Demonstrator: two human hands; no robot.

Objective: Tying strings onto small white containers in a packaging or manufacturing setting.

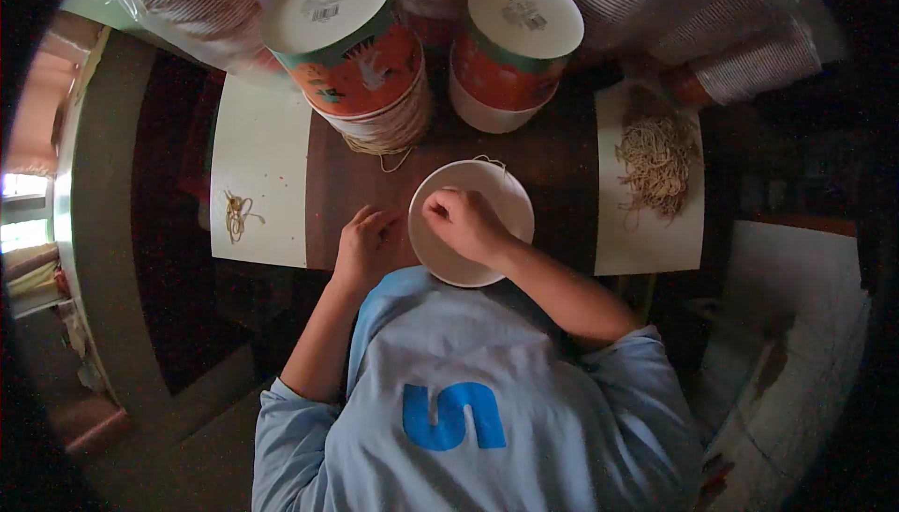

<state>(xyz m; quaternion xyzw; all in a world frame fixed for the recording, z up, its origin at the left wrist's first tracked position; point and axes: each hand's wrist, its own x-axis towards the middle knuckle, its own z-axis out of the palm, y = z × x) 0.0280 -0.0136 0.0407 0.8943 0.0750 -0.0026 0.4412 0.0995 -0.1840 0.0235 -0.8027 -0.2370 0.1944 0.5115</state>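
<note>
While the right hand (461, 224) bunches loosely over the white tub (513, 205), just before the blue shirt (459, 353), left hand (363, 242) half-curls beside the tub; whether either pinches anything, can't tell.

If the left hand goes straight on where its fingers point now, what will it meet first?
Probably the left hand would meet the left side of the white bowl; their relative heights are unclear.

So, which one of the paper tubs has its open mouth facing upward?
The near tub, under the right hand; the back-left tub and the back-right tub show closed bottoms upward.
</note>
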